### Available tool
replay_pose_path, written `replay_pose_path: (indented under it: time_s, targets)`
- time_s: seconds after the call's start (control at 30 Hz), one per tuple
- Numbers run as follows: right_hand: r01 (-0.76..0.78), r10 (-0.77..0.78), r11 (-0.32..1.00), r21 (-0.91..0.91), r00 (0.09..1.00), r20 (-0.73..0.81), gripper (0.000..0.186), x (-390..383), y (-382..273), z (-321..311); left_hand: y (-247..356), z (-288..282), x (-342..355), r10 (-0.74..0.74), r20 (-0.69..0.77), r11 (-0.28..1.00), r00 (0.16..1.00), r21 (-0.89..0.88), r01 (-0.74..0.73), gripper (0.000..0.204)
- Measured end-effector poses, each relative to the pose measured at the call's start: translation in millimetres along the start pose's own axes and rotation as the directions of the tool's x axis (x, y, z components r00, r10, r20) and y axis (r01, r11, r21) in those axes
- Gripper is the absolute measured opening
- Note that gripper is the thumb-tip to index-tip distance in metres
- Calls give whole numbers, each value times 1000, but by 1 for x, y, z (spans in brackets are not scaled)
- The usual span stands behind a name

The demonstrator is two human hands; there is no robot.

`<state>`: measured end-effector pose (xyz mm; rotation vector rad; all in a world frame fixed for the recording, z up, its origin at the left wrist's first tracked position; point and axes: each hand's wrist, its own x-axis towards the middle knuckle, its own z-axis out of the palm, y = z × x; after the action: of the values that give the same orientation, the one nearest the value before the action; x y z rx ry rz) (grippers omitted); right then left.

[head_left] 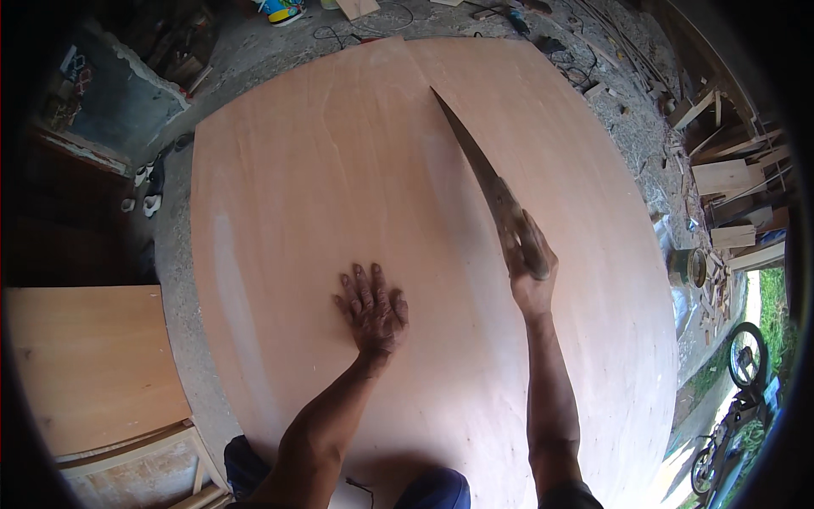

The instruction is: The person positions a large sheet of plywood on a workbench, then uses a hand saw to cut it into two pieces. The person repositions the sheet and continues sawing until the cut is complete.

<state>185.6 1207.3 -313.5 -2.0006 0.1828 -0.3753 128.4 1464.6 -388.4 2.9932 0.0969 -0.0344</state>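
Observation:
A large sheet of plywood (305, 170) lies flat beneath both my arms. My left hand (373, 314) rests on it palm down, fingers spread. To the right, my right hand (536, 276) is wrapped round the handle of a handsaw (479, 161). The saw's long tapering blade points away from me and slightly left, its tip over the far part of the sheet. Whether the blade touches the wood I cannot tell. My knees show at the near edge of the sheet.
More wooden panels (93, 356) stand at the lower left. Wood offcuts (729, 178) are piled along the right, near a tin can (688, 267). Cables and a power tool (517, 19) lie on the floor beyond the sheet. Outside at the lower right is a motorbike (733, 416).

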Motion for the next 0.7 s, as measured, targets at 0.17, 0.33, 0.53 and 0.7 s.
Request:
replay_pose_path:
  time_s: [0.17,0.33,0.53,0.7]
  targets:
    - [-62,63,998,-24,997,44,45,-20,0,-17,-1,-2,-1,-16,8,1000,1000,-19,16,69]
    - [68,-22,916,-395,993,119,44,-154,-9,-95,-14,0,-5,-52,27,999,998,-1,52,70]
    - [61,-62,998,-23,998,-33,43,23,-5,6,3,-3,0,-1,14,1000,1000,-1,1,70]
    - [-3,12,991,-136,998,64,44,-92,7,-49,-16,-3,-3,-59,38,998,998,10,59,70]
